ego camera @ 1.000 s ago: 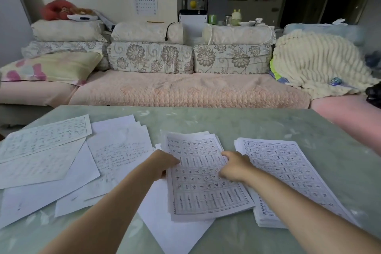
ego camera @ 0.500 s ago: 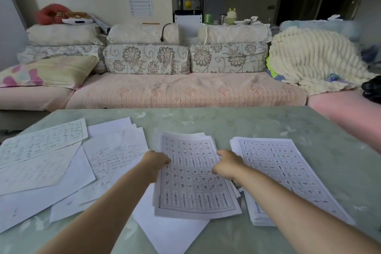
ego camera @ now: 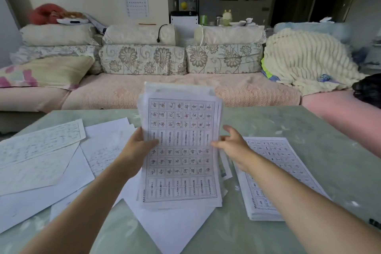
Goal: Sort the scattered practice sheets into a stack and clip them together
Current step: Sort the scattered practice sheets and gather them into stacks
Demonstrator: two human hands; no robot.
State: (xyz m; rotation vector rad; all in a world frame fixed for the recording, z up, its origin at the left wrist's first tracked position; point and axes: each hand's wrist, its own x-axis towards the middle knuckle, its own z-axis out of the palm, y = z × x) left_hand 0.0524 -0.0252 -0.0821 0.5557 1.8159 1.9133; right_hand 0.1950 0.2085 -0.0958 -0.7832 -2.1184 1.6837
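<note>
A bundle of printed practice sheets (ego camera: 180, 150) with a character grid stands tilted upright above the pale green table (ego camera: 309, 130). My left hand (ego camera: 137, 146) grips its left edge, thumb on the front. My right hand (ego camera: 233, 144) pinches its right edge, fingers partly spread. A second neat stack of gridded sheets (ego camera: 274, 171) lies flat on the table to the right, under my right forearm. Loose handwritten and blank sheets (ego camera: 41, 156) lie scattered and overlapping on the left. No clip is visible.
A blank white sheet (ego camera: 171, 225) lies below the held bundle, near the table's front edge. Beyond the table stands a pink sofa (ego camera: 165, 93) with floral cushions and a cream blanket (ego camera: 305, 62). Bare table surface shows at the far right.
The middle bundle lay flat on the table under both hands; both hands have gripped its edges and lifted it upright, tilted toward me.
</note>
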